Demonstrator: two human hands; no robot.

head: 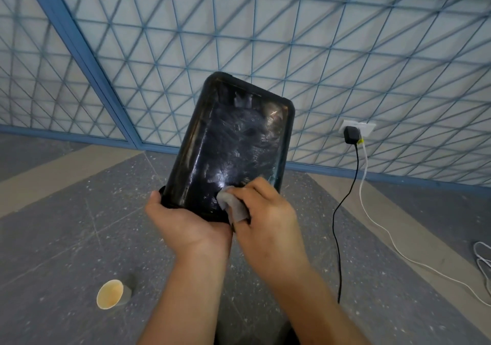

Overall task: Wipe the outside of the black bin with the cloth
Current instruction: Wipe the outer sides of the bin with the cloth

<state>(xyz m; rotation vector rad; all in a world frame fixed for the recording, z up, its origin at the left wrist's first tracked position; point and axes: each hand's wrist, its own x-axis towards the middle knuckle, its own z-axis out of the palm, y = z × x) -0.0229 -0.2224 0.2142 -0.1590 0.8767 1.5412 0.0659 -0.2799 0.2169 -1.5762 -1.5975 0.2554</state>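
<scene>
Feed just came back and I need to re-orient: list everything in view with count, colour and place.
black bin: one, glossy black, held up at centre
cloth: one, grey, on the bin's near end
paper cup: one, cream, lying on floor, lower left
charger: one, black, in white wall socket, right
black cable: one, from charger down to floor
white cable: one, beside it, across floor
lattice wall: one, blue, behind
left hand: grips bin's near end
right hand: presses cloth on bin
</scene>
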